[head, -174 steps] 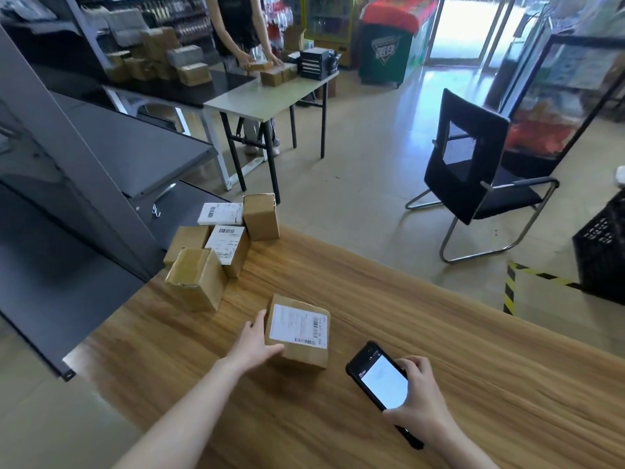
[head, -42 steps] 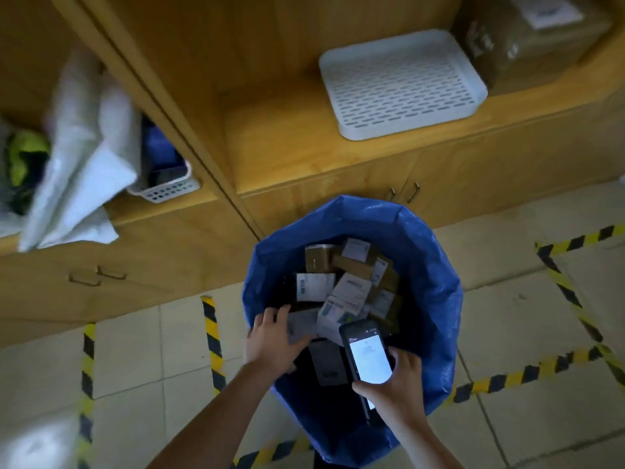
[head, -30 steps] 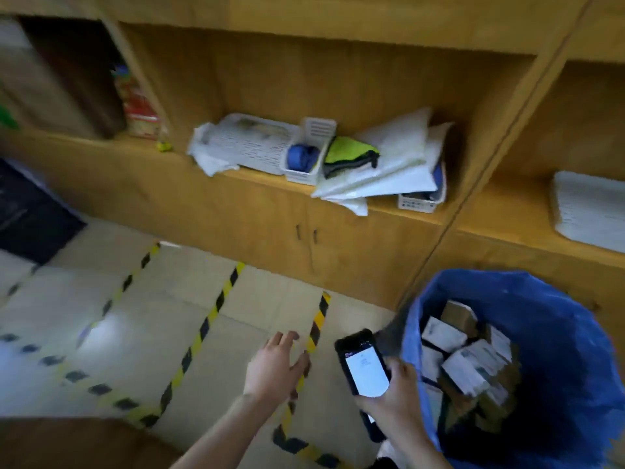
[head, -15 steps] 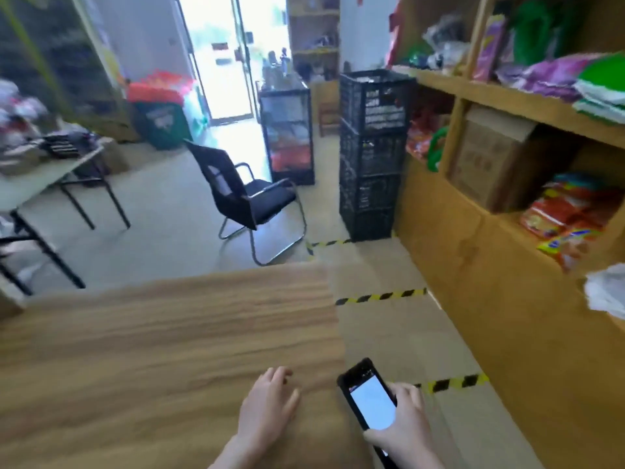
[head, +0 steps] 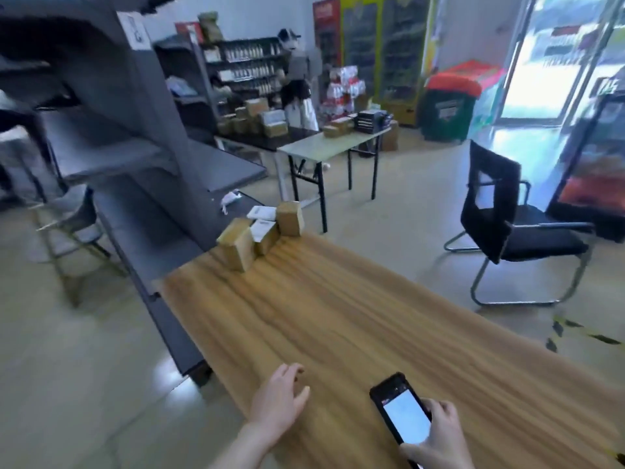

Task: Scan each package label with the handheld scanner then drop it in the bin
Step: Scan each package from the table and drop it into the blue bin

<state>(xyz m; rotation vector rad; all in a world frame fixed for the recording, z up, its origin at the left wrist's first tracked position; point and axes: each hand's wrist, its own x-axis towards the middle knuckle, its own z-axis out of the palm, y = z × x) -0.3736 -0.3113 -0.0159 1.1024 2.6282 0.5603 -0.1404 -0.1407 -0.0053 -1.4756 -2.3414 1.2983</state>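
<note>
- My left hand (head: 282,397) empty, fingers loose, above the table (head: 355,316).
- My right hand (head: 436,438) grips scanner (head: 402,412).
- Packages (head: 260,231) far corner; overreach could knock one off.

The tabletop (head: 355,316) is a long wood-grain slab with a little huddle of cardboard packages sitting at its far left corner. Using the tall upright box (head: 289,218) as the marker: a flat white-labelled package (head: 261,212) lies just left of it. A labelled box (head: 265,233) sits nearer than it and a bit left. A plain brown box (head: 236,247) stands further left again, nearest of the bunch. They're all packed close, but it's too blurry to say which ones actually touch.
</note>
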